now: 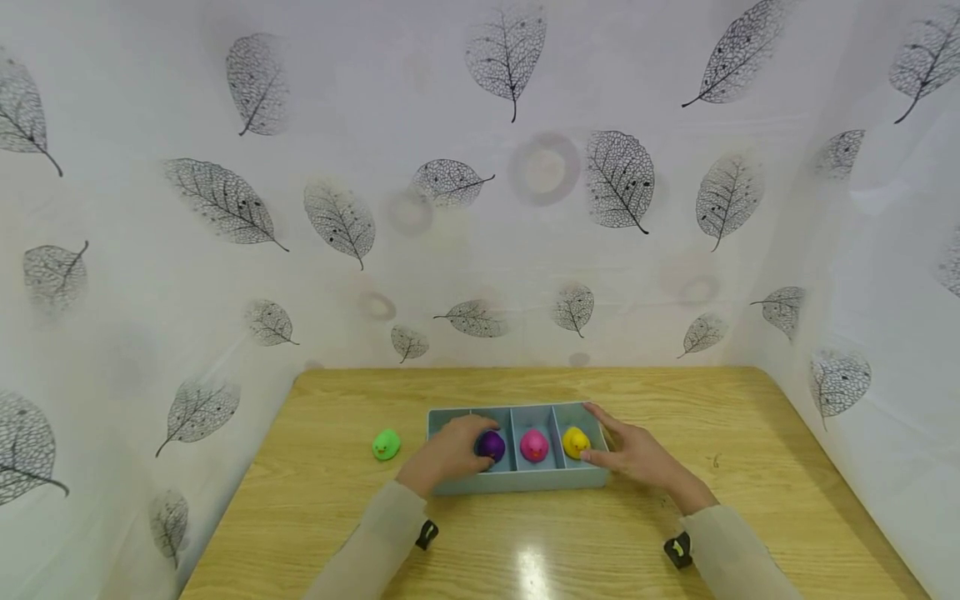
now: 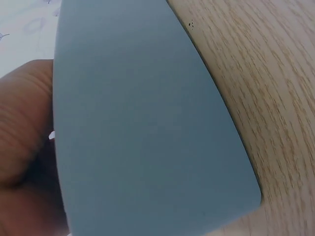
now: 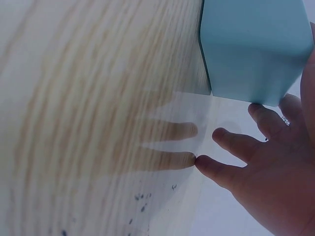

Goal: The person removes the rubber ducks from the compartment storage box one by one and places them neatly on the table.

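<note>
A grey-blue divided tray (image 1: 517,481) stands on the table. My left hand (image 1: 447,450) reaches over its left part and pinches a purple toy duck (image 1: 491,447) between thumb and fingers, inside a compartment. In the compartment to the right sits a pink toy duck (image 1: 534,446), and in the rightmost one a yellow toy duck (image 1: 576,442). My right hand (image 1: 637,454) is at the tray's right end, its thumb tip beside the yellow duck. In the right wrist view its fingers (image 3: 241,146) are spread, some touching the tray's end. The left wrist view shows mostly the tray's side (image 2: 142,123).
A green toy duck (image 1: 386,445) sits on the wooden table (image 1: 315,500), left of the tray. Behind and at both sides hangs a white leaf-print sheet (image 1: 465,250). Dark straps (image 1: 678,550) are at both wrists.
</note>
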Demonstrator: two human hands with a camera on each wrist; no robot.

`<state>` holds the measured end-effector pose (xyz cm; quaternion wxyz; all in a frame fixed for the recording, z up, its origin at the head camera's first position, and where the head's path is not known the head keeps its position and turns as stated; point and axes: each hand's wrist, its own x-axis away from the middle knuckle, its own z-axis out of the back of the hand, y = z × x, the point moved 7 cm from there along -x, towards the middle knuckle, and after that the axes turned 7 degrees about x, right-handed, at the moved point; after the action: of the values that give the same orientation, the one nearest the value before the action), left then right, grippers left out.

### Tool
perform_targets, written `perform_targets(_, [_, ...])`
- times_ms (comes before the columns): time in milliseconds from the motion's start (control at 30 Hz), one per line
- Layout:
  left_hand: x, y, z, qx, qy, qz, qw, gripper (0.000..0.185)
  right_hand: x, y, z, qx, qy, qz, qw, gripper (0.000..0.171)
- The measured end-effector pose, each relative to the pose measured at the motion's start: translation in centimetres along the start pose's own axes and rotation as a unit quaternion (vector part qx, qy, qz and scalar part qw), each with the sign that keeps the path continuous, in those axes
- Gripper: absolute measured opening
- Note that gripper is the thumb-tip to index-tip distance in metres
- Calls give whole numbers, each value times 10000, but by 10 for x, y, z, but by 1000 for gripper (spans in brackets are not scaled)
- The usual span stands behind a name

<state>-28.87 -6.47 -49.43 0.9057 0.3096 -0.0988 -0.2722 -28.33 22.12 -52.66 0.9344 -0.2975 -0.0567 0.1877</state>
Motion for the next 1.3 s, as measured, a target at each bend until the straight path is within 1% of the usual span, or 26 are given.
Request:
perform_targets(67, [-2, 0, -1, -25, -32, 51, 10000, 57, 0, 0, 0, -1, -2, -9, 10000, 88])
perform_targets(300, [-8, -4, -6, -430, -182, 327, 9984, 58, 0, 0, 0, 17, -11, -19, 10000, 88])
perform_targets(467, [-10, -5, -7, -450, -235, 434, 9978, 58, 0, 2, -1, -7, -21, -74, 10000, 88])
perform_targets(733, [-12, -8, -9, -229, -281, 540, 9979, 55, -1, 2, -2, -43, -18, -43, 10000, 88])
perform_targets(967, [-11, -7, -8, 72, -174, 501, 9986, 50, -1, 2, 0, 15, -51, -110, 9999, 89])
perform_targets(1133, [-9, -7, -9, 258, -131, 537, 9981, 45, -1, 2, 0, 11, -79, -169, 9998, 90])
perform_targets(1300, [-7, -6, -7, 354, -88, 413, 9985, 37, -1, 2, -1, -46, -77, -139, 9999, 89])
